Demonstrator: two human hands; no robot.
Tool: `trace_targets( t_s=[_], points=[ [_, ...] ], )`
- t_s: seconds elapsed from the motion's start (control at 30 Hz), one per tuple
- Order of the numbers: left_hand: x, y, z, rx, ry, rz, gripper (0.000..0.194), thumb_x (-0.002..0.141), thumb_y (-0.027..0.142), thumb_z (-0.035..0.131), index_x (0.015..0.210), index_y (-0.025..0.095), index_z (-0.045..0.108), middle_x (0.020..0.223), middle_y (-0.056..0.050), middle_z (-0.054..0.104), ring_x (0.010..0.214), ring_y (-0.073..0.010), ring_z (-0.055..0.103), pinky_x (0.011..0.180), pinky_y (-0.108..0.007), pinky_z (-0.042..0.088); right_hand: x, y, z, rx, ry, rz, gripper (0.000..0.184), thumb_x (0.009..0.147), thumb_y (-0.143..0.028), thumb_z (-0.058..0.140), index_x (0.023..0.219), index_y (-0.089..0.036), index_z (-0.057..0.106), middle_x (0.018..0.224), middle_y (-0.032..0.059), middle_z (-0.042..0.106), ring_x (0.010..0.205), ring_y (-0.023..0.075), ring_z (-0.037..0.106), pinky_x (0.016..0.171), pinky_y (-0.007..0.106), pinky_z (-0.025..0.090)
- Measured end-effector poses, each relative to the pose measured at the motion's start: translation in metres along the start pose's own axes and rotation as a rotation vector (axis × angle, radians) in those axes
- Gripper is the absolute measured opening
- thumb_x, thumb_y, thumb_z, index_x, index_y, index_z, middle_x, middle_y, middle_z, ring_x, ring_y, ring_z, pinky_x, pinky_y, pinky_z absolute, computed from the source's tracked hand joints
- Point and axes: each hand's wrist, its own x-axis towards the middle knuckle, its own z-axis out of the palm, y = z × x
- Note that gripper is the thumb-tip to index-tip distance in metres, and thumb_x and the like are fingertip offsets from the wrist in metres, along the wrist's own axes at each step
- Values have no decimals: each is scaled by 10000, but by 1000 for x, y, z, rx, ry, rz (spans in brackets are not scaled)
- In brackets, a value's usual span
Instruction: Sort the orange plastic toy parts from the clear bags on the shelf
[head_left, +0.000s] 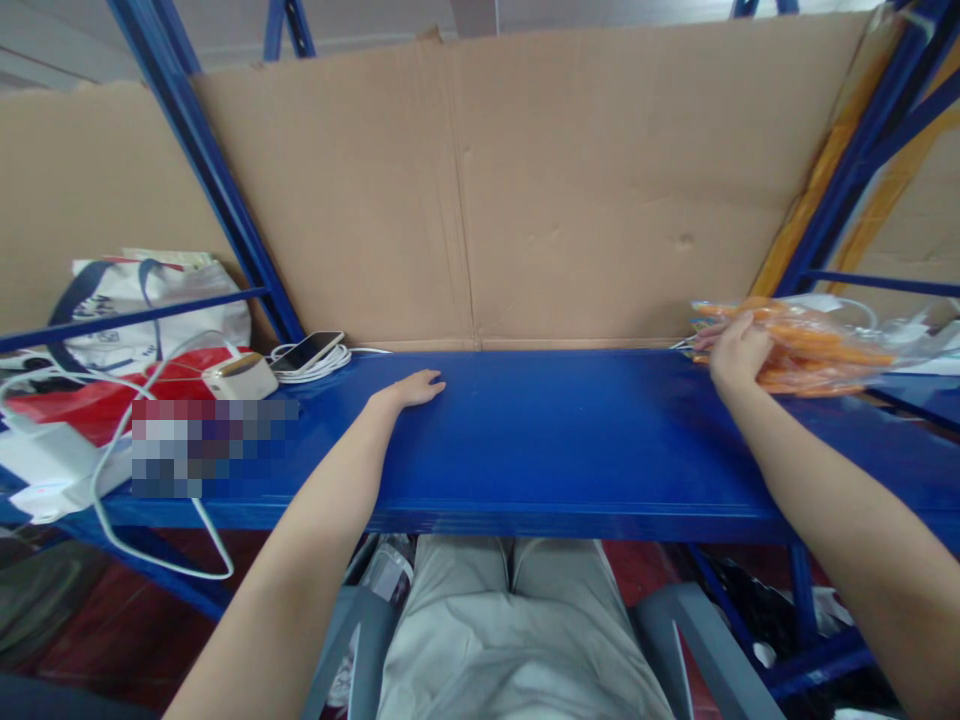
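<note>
My left hand [420,390] lies flat on the blue metal shelf [555,440], left of the middle, its fingers stretched out and nothing in them. Off to the right, my right hand [739,350] grips the near left end of a clear plastic bag [821,350]. Long orange pieces show through the bag; their kind I cannot make out. The bag rests at or just above the shelf by the right post, and some of my right fingers are hidden behind it.
Left of my left hand are a phone [307,352] on a coiled white cable, a white charger block [240,376], a red bag [82,405] and a white tote bag [180,310]. Cardboard [600,190] walls the back. Blue posts [217,180] frame both sides.
</note>
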Motion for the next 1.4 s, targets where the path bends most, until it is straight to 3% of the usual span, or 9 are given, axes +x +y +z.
trace_targets(
  t_s=[0.27, 0.43, 0.7, 0.97, 1.23, 1.4],
  points=[
    [-5, 5, -3, 3, -22, -13, 677, 949, 421, 286, 1533, 86, 351, 1608, -86, 300, 1496, -200, 277, 1208, -269, 202, -13, -20, -6, 4, -2, 10, 591, 1002, -221, 160, 513, -219, 492, 475, 68, 562, 643, 193, 655, 762, 294, 526],
    [-4, 3, -2, -6, -15, -7, 691, 937, 437, 298, 1527, 84, 365, 1603, -91, 313, 1492, -203, 288, 1203, -264, 214, -21, -30, -5, -35, -85, -39, 599, 990, -219, 183, 472, -238, 483, 460, 65, 546, 650, 204, 641, 831, 323, 521],
    [-4, 3, -3, -8, -15, -13, 697, 937, 457, 296, 1537, 108, 355, 1605, -76, 312, 1496, -204, 279, 1204, -273, 216, -39, -40, 8, 94, -220, -102, 635, 1006, -391, 215, 462, -256, 514, 457, 59, 548, 680, 227, 680, 881, 407, 526],
    [-1, 1, 0, -1, -1, 1, 686, 934, 456, 303, 1529, 123, 374, 1593, -68, 341, 1488, -200, 302, 1202, -275, 227, -55, -47, 15, 257, -524, -104, 627, 969, -525, 289, 473, -236, 541, 407, 64, 536, 575, 239, 674, 760, 432, 567],
    [-2, 2, -1, -14, -6, -12, 691, 935, 451, 307, 1528, 102, 371, 1598, -82, 327, 1489, -204, 297, 1196, -264, 236, -68, -53, 21, 367, -940, -2, 524, 913, -457, 392, 498, -205, 588, 441, 81, 615, 408, 199, 586, 558, 350, 529],
    [-5, 5, -3, -24, -9, -22, 682, 938, 434, 313, 1525, 94, 374, 1596, -87, 327, 1489, -212, 294, 1200, -277, 235, -70, -59, 17, 430, -1083, 126, 514, 911, -373, 381, 506, -189, 638, 458, 101, 630, 540, 221, 675, 688, 340, 549]
  ],
)
